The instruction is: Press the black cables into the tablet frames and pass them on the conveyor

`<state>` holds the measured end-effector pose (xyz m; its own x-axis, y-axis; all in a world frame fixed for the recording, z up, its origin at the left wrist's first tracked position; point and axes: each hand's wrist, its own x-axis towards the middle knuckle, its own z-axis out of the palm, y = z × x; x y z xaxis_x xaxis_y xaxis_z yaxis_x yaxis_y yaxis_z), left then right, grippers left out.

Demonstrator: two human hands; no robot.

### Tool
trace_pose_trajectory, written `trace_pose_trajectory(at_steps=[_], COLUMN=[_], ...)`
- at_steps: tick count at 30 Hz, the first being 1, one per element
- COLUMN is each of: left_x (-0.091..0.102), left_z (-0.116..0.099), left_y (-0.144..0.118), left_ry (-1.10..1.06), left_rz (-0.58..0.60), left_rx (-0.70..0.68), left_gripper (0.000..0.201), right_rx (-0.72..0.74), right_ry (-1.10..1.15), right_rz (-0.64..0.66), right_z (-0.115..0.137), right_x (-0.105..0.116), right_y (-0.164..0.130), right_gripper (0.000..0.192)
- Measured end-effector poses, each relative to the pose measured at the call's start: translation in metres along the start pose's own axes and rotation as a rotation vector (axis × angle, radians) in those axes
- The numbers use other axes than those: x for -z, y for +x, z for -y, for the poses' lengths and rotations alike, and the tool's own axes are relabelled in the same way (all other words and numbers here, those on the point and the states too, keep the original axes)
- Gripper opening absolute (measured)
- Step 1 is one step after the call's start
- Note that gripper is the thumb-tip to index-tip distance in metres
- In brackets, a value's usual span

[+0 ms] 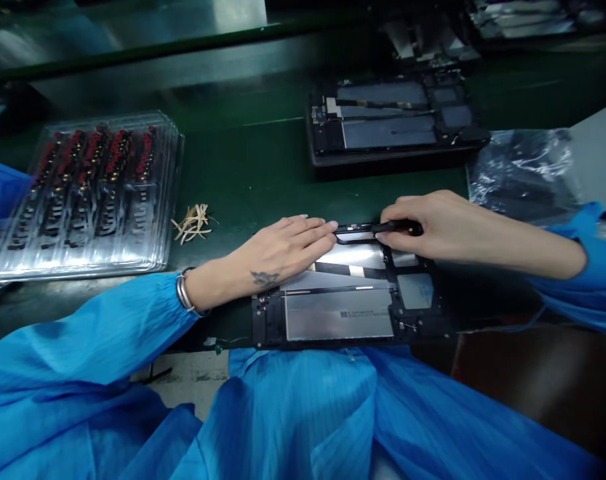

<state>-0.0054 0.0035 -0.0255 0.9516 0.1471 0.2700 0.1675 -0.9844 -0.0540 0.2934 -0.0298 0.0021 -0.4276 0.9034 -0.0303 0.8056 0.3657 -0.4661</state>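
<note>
Tablet chassis [350, 303] lies open at the near edge of the green bench [243, 173], just below centre, its silver panels face up. The left hand [283, 253] rests flat on its upper left part, fingers straight and together, holding nothing. The right hand [433, 223] pinches a slim black tool [397, 227] against the chassis's far edge. At nine o'clock, a stack of clear blister trays [90, 197] holds rows of small red and black parts, too small to identify. Rubber bands [193, 222] lie beside it. At one o'clock sits a second chassis [395, 120]; at three o'clock, a crumpled plastic bag [523, 173], contents unclear.
</note>
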Motion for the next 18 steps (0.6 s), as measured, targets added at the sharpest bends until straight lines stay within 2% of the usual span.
trace_pose_trajectory(at_steps=[3,8,18], left_x=[-0.0001,0.0,0.0028], left_z=[0.0007,0.0001,-0.0029], left_y=[-0.0006,-0.0003,0.0033], left_ry=[0.014,0.009,0.183], left_rz=[0.005,0.027,-0.009], left_rx=[-0.002,0.018,-0.062], left_gripper=[0.036,0.04,0.036], right_rx=[0.003,-0.014,-0.059], right_ry=[-0.052,-0.075,-0.126], right_rz=[0.063,0.09,0.156], right_z=[0.0008,0.003,0.0074], right_x=[0.0005,0.001,0.0007], right_y=[0.0014,0.003,0.0059], right_gripper=[0.032,0.031,0.022])
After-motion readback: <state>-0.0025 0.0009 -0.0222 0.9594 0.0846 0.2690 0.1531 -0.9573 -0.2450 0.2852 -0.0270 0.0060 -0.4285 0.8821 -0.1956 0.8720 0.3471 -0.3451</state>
